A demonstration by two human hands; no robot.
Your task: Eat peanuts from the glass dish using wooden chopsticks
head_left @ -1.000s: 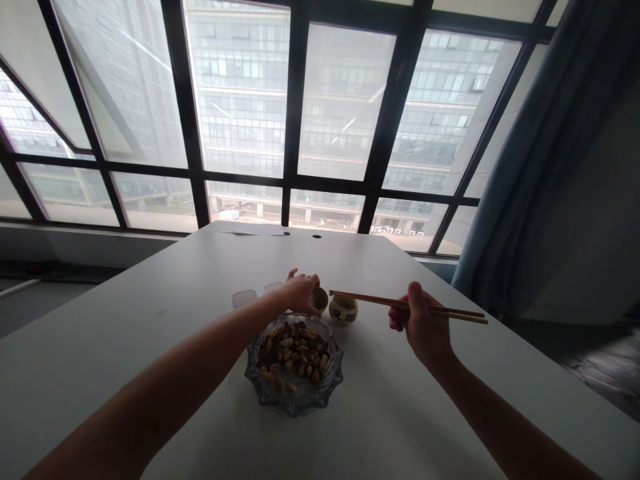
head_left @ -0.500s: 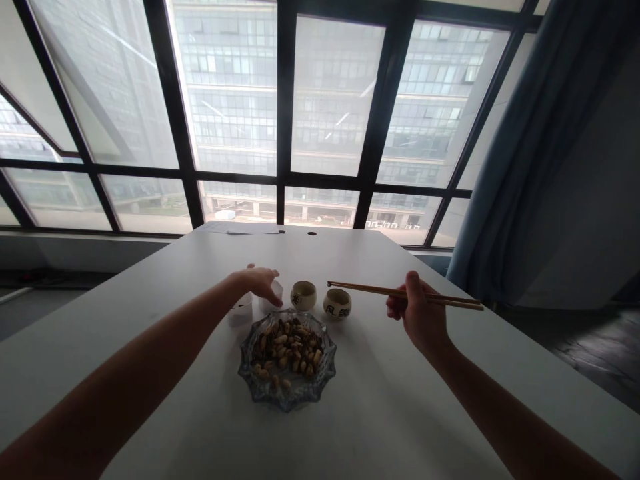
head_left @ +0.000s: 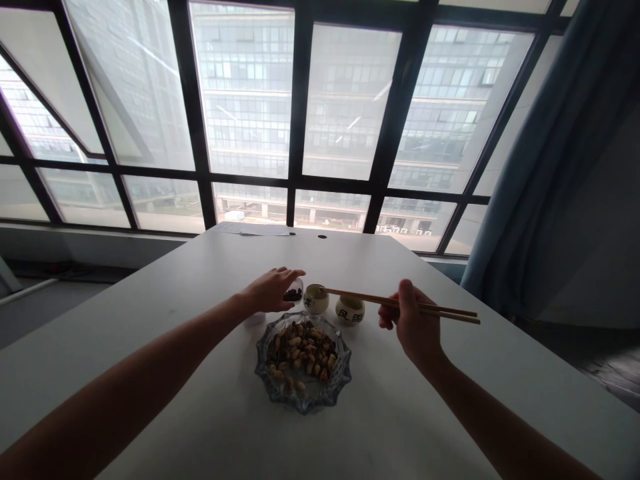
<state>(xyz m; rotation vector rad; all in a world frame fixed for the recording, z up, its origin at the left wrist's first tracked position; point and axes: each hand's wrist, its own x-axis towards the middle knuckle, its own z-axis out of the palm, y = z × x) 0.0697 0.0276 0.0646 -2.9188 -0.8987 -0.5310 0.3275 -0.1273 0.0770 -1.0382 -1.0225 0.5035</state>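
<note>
Left hand [head_left: 270, 291] spread around clear cup [head_left: 295, 285], touch unclear; right hand [head_left: 416, 327] pinches chopsticks [head_left: 360, 296], tips at left pale cup [head_left: 317, 306].

Nuts [head_left: 302, 348] in bowl [head_left: 303, 399] on table [head_left: 405, 420], two cups [head_left: 317, 304] behind, curtain [head_left: 543, 173] right, window [head_left: 350, 100] beyond

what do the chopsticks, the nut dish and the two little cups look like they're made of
Chopsticks: probably wood or bamboo, going by the brown colour.
Dish: likely cut or moulded glass, since it's see-through with a jagged, patterned rim; clear plastic is possible.
Left cup and right cup: apparently ceramic, cream with dark characters; whether glazed, I can't tell.
</note>
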